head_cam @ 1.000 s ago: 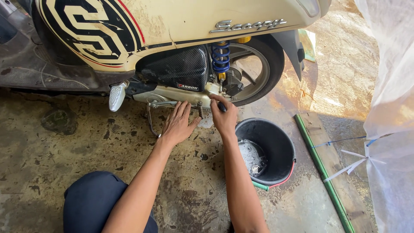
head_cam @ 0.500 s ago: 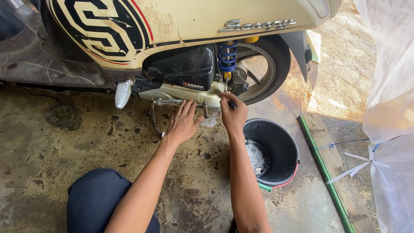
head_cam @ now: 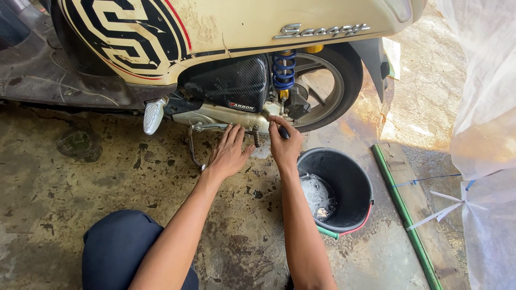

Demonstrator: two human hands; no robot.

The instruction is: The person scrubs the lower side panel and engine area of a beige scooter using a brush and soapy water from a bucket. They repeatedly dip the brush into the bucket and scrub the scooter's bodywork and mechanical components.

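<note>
Under the cream scooter [head_cam: 242,21], left hand [head_cam: 228,153] lies flat open; right hand [head_cam: 282,142] grips a dark-handled tool [head_cam: 283,132].

Bare forearms and hands [head_cam: 228,153] (no sleeves, rings or watch in view), dark navy trousers [head_cam: 121,249] over one knee.

Crouched beside a cream scooter [head_cam: 242,21]: left hand [head_cam: 228,153] spread flat under the engine casing [head_cam: 226,115], right hand [head_cam: 283,145] gripping a dark tool handle [head_cam: 281,130]; black bucket [head_cam: 349,177] just right.
</note>
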